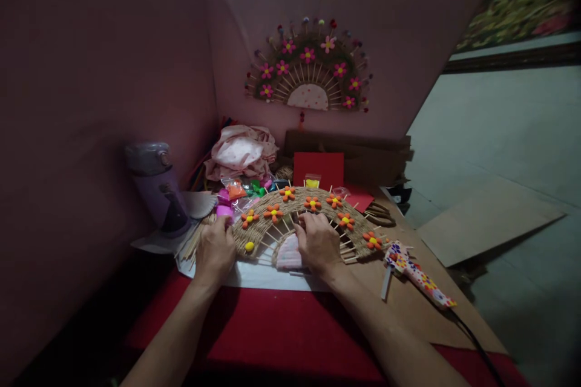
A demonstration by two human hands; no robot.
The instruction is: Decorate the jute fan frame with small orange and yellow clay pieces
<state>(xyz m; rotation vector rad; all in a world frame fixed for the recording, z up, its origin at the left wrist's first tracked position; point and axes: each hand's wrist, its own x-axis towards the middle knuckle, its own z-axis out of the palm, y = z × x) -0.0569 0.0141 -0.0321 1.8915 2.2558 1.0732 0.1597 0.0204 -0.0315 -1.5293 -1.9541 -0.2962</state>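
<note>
A half-round decorative fan [272, 199] of wound twine and thin sticks lies in front of me, with orange clay flowers [312, 203] along its band. A lone yellow clay dot [249, 247] sits near its left end. My left hand [215, 254] is closed around that left edge, its fingertips partly hidden. Over the inner sticks, beside the pale half-round centre [289, 252], my right hand [319, 243] is curled with its fingers together on the fan. Whatever is under those fingertips is hidden. Beneath the fan lies a white sheet [276, 278].
A flower-patterned glue gun [420, 275] with a cord lies at right on brown cardboard [408, 308]. At left stands a purple bottle [158, 193]. Clay packets [236, 189], crumpled cloth [242, 151] and red card [318, 168] lie behind. A similar fan [308, 66] hangs on the pink panel.
</note>
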